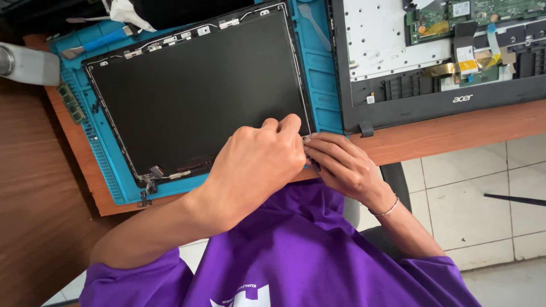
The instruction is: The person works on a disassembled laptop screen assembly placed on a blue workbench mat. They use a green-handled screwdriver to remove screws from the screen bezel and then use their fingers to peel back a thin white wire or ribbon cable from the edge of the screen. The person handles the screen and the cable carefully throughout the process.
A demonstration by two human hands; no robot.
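Both hands meet at the near right corner of a bare laptop screen panel.

From the head camera: the flat black rectangular laptop display panel (196,96) lies on a blue rubber repair mat (318,68) on the brown wooden bench (34,170). The left hand (259,165) is curled, thumb and forefinger pinched together at the panel's near right edge. The right hand (344,165) sits just beside it, touching it, fingers (324,149) bent and pressed close at the same corner; what they grip is hidden. A thin silver bracelet (388,209) rings the right wrist. Right of the mat lies an opened black laptop base with its green circuit board exposed (443,62). A green memory stick (71,102) rests on the mat's left edge.
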